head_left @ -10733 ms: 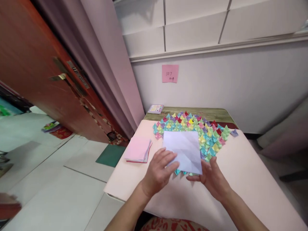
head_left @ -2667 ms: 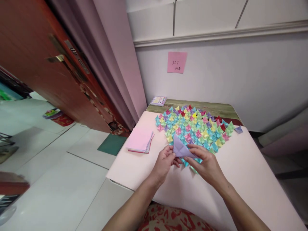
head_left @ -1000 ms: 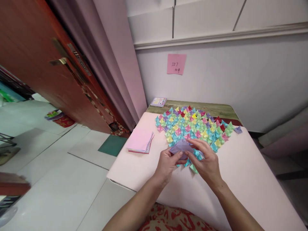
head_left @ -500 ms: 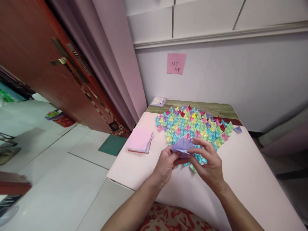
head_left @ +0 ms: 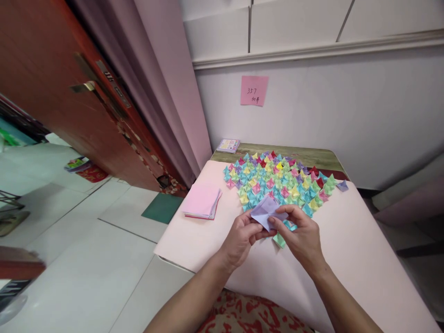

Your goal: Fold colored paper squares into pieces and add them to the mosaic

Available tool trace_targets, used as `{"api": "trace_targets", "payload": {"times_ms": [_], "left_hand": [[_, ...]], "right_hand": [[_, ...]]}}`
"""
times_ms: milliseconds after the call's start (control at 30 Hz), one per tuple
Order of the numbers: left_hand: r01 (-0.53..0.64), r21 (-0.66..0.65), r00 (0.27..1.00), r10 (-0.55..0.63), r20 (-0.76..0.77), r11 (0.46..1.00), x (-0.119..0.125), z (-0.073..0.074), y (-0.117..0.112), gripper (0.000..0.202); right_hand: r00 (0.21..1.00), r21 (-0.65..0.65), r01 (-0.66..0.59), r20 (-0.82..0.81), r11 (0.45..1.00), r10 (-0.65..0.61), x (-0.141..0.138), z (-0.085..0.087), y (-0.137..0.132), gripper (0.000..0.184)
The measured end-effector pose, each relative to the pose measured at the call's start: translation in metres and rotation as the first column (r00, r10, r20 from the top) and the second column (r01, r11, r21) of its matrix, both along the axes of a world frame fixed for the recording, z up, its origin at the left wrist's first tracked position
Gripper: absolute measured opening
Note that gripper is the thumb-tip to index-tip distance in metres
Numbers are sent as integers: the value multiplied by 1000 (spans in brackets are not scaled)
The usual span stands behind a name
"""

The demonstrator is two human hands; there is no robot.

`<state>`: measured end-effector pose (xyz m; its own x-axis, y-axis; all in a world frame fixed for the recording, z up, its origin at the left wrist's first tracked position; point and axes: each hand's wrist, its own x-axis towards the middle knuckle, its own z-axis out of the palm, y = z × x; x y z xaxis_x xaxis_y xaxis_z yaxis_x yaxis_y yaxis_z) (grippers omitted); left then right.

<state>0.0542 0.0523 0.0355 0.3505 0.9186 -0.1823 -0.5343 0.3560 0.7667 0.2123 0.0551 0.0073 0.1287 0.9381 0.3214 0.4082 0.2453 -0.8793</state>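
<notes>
A small folded piece of lilac paper (head_left: 266, 210) is pinched between both hands just above the table. My left hand (head_left: 243, 237) grips its lower left side with thumb and fingers closed. My right hand (head_left: 301, 236) pinches its right side from above. Behind and partly under the hands lies a wide patch of several small folded paper pieces (head_left: 280, 181) in blue, green, yellow, pink, red and purple. My fingers hide the near tip of that patch.
A stack of pink paper sheets (head_left: 202, 201) lies at the left of the pale pink table (head_left: 347, 249). A small printed paper pack (head_left: 228, 145) sits at the far edge. A pink sticky note (head_left: 254, 90) hangs on the wall. A brown door (head_left: 52, 88) stands open on the left.
The large lilac sheet has been folded down to a small piece. In the last second both hands turned it and lifted it slightly, so its flat face now points toward me.
</notes>
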Motion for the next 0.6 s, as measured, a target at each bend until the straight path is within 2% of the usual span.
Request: {"api": "trace_targets", "payload": {"times_ms": [133,200,333,467,600], "left_hand": [[-39,13,998,40,-58,999,2,-5,0,35],[-59,21,991,61,-121,998,4,-8,1,37],[-23,23,985,27,-170,999,5,-9,3,37],[-10,6,991,11,-136,1000,3,-2,4,28],[29,67,999,-26,-41,997,2,7,3,34]], "right_hand": [[999,53,-26,29,998,24,1,3,1,23],[996,74,-80,39,994,77,1,5,3,25],[976,40,-215,-21,976,216,4,5,8,22],[945,64,-325,-13,943,327,9,5,8,24],[946,143,-321,80,936,313,10,8,6,24]]}}
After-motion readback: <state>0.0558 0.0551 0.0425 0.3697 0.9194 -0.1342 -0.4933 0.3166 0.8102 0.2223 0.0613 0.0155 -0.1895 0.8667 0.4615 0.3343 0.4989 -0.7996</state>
